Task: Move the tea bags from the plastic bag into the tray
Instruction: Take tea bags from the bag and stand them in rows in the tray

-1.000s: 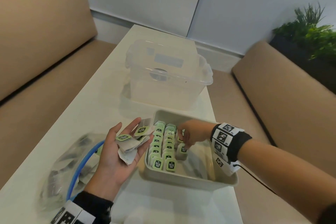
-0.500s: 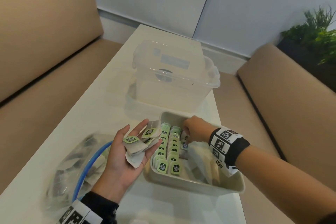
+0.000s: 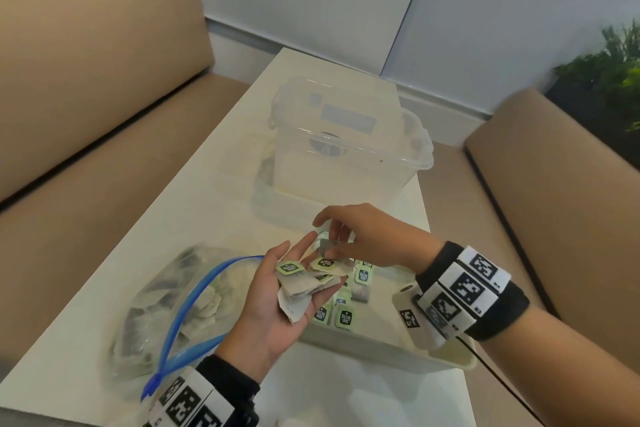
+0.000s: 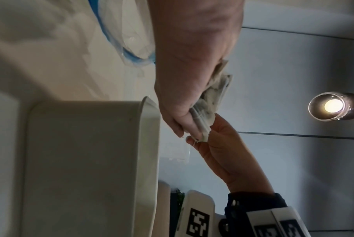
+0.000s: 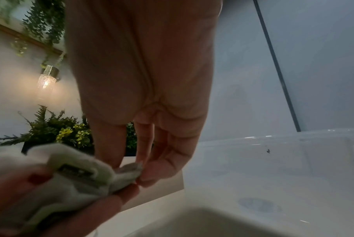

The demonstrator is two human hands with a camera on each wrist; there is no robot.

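Note:
My left hand (image 3: pixel 266 302) lies palm up over the tray's left edge and carries a small pile of tea bags (image 3: pixel 298 284) with green tags on its straight fingers. My right hand (image 3: pixel 367 239) reaches over from the right and pinches the far end of the top tea bag (image 3: pixel 325 246) in that pile; the right wrist view shows the pinched tea bag (image 5: pixel 131 170) between thumb and fingertips. The beige tray (image 3: pixel 381 350) below holds rows of upright tea bags (image 3: pixel 344 317). The clear plastic bag (image 3: pixel 173 305) with a blue zip lies left, with tea bags inside.
A clear plastic storage box (image 3: pixel 346 149) stands on the white table (image 3: pixel 214 191) just behind the tray. Tan benches run along both sides of the table. A plant (image 3: pixel 609 80) sits at the far right.
My right hand has come up out of the tray and moved left to the pile on my left palm, where it now pinches a tea bag. The left hand has hardly moved.

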